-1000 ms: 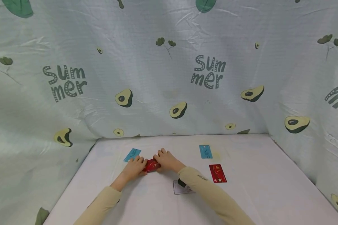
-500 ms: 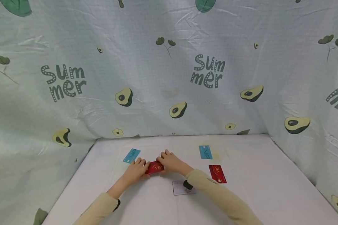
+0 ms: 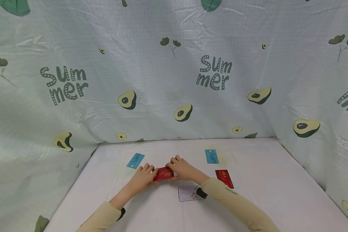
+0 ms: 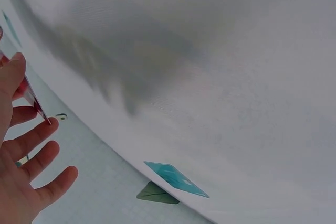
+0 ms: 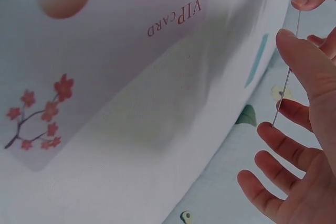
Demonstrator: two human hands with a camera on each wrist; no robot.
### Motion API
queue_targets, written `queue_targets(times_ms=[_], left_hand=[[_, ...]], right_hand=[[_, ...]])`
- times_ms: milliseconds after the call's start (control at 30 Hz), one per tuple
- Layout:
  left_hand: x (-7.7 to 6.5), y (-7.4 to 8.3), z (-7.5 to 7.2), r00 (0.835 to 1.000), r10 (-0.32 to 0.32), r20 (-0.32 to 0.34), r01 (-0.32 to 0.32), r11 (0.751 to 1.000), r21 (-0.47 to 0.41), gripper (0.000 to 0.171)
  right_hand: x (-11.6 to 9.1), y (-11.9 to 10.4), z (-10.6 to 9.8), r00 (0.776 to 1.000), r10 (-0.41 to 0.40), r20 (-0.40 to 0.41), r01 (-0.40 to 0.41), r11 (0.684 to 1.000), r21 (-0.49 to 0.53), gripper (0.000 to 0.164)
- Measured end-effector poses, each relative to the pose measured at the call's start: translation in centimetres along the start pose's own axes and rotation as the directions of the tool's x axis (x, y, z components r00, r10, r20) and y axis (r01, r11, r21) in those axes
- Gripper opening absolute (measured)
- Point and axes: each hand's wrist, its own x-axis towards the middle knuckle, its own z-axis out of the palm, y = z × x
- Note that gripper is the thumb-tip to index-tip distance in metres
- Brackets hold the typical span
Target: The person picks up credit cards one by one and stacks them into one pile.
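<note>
A red VIP card (image 3: 164, 174) is held between both hands above the middle of the table. My left hand (image 3: 145, 176) pinches its left end; in the left wrist view thumb and fingers of the left hand (image 4: 23, 145) grip the card's edge, the outer fingers spread. On the other end, my right hand (image 3: 183, 169) pinches the card too. The right wrist view shows this card (image 5: 285, 85) edge-on as a thin line between the right hand's (image 5: 299, 135) thumb and fingers. Below the right wrist lies a pale lilac VIP card (image 3: 187, 193) with red blossoms, partly covered by a black wrist piece.
A blue VIP card (image 3: 135, 160) lies behind the left hand. Farther right are another blue VIP card (image 3: 211, 156) and a second red VIP card (image 3: 224, 178), the latter partly behind the right sleeve. A printed curtain (image 3: 156, 71) rises at the white table's (image 3: 249, 167) back edge.
Both hands have shifted a little to the right and nearer, carrying the red card between them. The cards lying on the table have stayed in place.
</note>
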Motion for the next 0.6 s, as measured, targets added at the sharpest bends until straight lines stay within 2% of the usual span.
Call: queue_targets(times_ms=[267,600], left_hand=[[0.2,1.0,-0.8,0.999,0.034,0.012,-0.034,0.999,0.007,0.050],[0.5,2.0,-0.9,0.997,0.079,-0.025,-0.078,0.996,0.032,0.050]], right_hand=[[-1.5,0.1,-0.2,1.000,-0.022,-0.021,0.022,1.000,0.017,0.053],[-3.2,0.2,-0.2,1.000,0.002,-0.020,-0.001,0.999,0.034,0.053]])
